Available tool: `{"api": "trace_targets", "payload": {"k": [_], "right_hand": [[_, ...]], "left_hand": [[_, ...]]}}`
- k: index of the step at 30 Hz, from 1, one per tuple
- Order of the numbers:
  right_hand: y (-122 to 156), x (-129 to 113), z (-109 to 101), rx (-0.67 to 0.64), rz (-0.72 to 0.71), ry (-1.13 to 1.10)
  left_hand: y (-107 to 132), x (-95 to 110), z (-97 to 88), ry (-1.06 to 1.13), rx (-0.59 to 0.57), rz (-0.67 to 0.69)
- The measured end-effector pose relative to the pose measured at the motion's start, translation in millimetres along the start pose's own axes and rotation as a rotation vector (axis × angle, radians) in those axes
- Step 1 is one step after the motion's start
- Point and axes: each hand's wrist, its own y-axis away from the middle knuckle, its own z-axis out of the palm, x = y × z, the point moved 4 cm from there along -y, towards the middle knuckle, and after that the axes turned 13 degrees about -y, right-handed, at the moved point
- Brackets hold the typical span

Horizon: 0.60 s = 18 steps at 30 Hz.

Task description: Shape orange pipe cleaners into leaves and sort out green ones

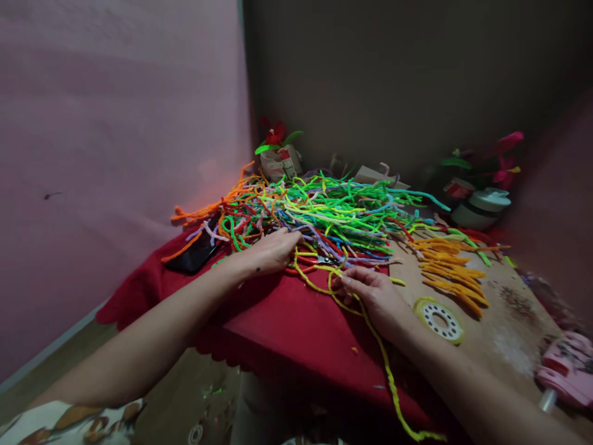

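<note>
My right hand (368, 293) pinches a yellow pipe cleaner (389, 371), whose long tail hangs down over the table's front edge. Loops of yellow run between my two hands. At the near edge of the pile, my left hand (280, 248) is closed, thumb and fingers together where a yellow strand meets them; its fingertips are partly hidden. A small metal tool (328, 260) lies between the hands, mostly covered by strands, so its kind is unclear. Behind both hands spreads a large tangled pile of pipe cleaners (333, 213) in green, yellow, orange, red, purple and blue.
A red cloth (278, 315) covers the table. A black phone (192, 254) lies left of the pile. On the brown board (498, 321) at right are orange bundles (451, 272), a tape roll (440, 319) and a pink glue gun (567, 364). Flowers in pots (275, 162) stand behind.
</note>
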Motion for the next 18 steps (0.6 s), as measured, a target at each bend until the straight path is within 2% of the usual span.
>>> {"api": "trace_targets", "payload": {"k": [3,7,10,12,15,18], "right_hand": [[-1.5,2.8,-2.3,0.013,0.002,-0.020],[-2.8,6.5,-4.4,0.018,0.029,-0.052],[-2.9,5.0,-3.6,0.013,0.023,-0.038],[-3.1,3.7,-3.7,0.013,0.017,-0.048],[-4.0,3.9,-5.2,0.000,0.034,-0.124],[-4.3,4.1,-5.7,-0.038,0.064,-0.247]], "left_hand": [[-0.4,3.3,-6.9,-0.130,-0.002,0.090],[9.1,-2.7,-41.4,-0.380,0.032,0.093],[25.7,-17.5,-71.3,-0.438,0.037,0.036],[38.2,-34.3,-85.5,-0.440,0.025,-0.056],[53.0,-58.4,-95.0,-0.443,0.078,-0.218],[56.4,-59.9,-84.8,-0.182,0.134,-0.294]]}}
